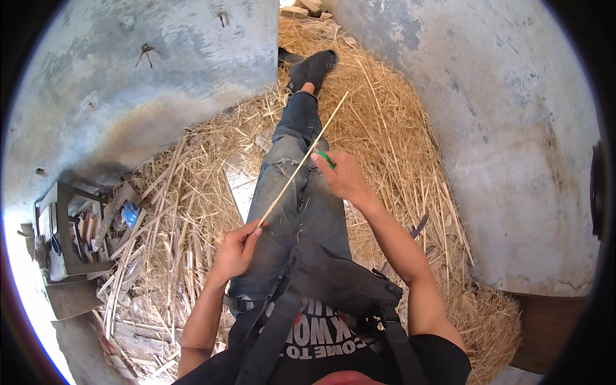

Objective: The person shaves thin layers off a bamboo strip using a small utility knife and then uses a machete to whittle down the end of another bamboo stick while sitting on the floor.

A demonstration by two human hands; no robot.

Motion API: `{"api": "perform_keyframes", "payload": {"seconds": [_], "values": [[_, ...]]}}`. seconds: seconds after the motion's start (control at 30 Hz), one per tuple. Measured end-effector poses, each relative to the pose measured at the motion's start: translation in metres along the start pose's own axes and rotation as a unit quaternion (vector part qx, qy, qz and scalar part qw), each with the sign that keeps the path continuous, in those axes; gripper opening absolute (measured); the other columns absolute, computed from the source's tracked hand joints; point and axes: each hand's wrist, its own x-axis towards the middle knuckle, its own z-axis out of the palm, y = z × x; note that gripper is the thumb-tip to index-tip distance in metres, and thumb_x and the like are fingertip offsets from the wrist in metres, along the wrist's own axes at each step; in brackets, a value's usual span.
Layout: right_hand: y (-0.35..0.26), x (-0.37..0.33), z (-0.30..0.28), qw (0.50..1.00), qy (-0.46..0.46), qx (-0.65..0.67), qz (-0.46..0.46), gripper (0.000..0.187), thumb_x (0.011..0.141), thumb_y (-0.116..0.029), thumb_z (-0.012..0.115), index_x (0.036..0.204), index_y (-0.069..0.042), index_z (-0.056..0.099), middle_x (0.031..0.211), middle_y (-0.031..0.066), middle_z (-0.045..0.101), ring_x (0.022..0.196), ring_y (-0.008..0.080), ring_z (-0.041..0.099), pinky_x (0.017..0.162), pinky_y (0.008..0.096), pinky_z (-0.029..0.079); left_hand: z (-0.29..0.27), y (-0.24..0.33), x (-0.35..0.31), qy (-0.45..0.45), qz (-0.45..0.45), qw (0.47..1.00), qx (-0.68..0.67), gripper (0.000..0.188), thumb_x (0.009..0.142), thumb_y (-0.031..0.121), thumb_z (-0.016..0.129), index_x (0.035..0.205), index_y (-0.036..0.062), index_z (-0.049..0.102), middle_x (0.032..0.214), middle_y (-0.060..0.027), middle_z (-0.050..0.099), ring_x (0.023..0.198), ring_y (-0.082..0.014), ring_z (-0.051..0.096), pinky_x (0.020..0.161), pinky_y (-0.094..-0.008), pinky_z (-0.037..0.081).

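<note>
A long, thin, pale cane stick lies slantwise above my outstretched legs. Its near end is pinched between the thumb and fingers of my left hand. My right hand is closed around a small green object, held against the stick a little past its middle. Most of that green object is hidden by the fingers, so its kind cannot be made out.
Loose straw covers the floor on both sides, with many cut stalks at left. A small shelf box and a blue plastic bag are near the left wall. Grey walls rise on either side. A black bag rests on my lap.
</note>
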Motion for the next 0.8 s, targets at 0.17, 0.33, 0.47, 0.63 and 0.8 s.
{"api": "perform_keyframes", "payload": {"seconds": [0.17, 0.33, 0.47, 0.63, 0.8], "values": [[-0.029, -0.033, 0.037, 0.993, -0.056, -0.068, -0.078, 0.056, 0.098, -0.057, 0.052, 0.097, -0.006, 0.075, 0.077, 0.026, 0.068, 0.077, 0.0454, 0.068, 0.071, 0.0521, 0.054, 0.014, 0.003, 0.008, 0.025, 0.018, 0.999, -0.016, 0.027, 0.105, 0.014, 0.055, 0.125, 0.0009, 0.068, 0.065, 0.0059, 0.045, 0.06, -0.0043, 0.037, 0.053, -0.024, 0.033], [0.01, 0.022, -0.039, 0.994, 0.028, 0.001, 0.11, 0.057, 0.101, -0.055, 0.049, 0.097, -0.006, 0.077, 0.081, 0.0273, 0.069, 0.081, 0.0439, 0.068, 0.075, 0.0486, 0.053, -0.011, -0.001, -0.009, -0.027, 0.0, 0.999, 0.028, 0.027, 0.105, 0.014, 0.056, 0.126, 0.0033, 0.069, 0.063, 0.0056, 0.045, 0.058, -0.0039, 0.041, 0.054, -0.0241, 0.035], [0.009, 0.004, -0.004, 1.0, 0.005, -0.014, -0.022, 0.054, 0.1, -0.054, 0.052, 0.095, -0.005, 0.076, 0.077, 0.0256, 0.068, 0.075, 0.0437, 0.068, 0.071, 0.0483, 0.053, -0.018, -0.011, -0.014, -0.019, -0.003, 0.999, 0.031, 0.027, 0.104, 0.012, 0.056, 0.125, 0.0031, 0.07, 0.062, 0.0043, 0.046, 0.058, -0.0038, 0.041, 0.053, -0.0244, 0.035], [-0.02, -0.022, 0.03, 0.992, -0.099, -0.039, -0.072, 0.054, 0.099, -0.054, 0.053, 0.096, -0.004, 0.074, 0.082, 0.0296, 0.067, 0.079, 0.0475, 0.066, 0.074, 0.0527, 0.052, -0.018, -0.013, -0.018, 0.0, 0.014, 0.999, 0.047, 0.026, 0.104, 0.012, 0.057, 0.125, 0.0026, 0.07, 0.062, 0.0032, 0.045, 0.058, -0.0042, 0.04, 0.052, -0.0251, 0.034], [0.099, 0.059, -0.053, 0.973, 0.187, 0.001, 0.134, 0.068, 0.101, -0.06, 0.048, 0.072, 0.0, 0.062, 0.065, 0.0127, 0.061, 0.068, 0.0264, 0.062, 0.069, 0.0437, 0.047, -0.039, -0.036, -0.037, -0.032, 0.018, 0.998, 0.047, 0.026, 0.104, 0.013, 0.058, 0.125, 0.0032, 0.07, 0.06, 0.0018, 0.044, 0.056, -0.0042, 0.038, 0.051, -0.0257, 0.032]]}}
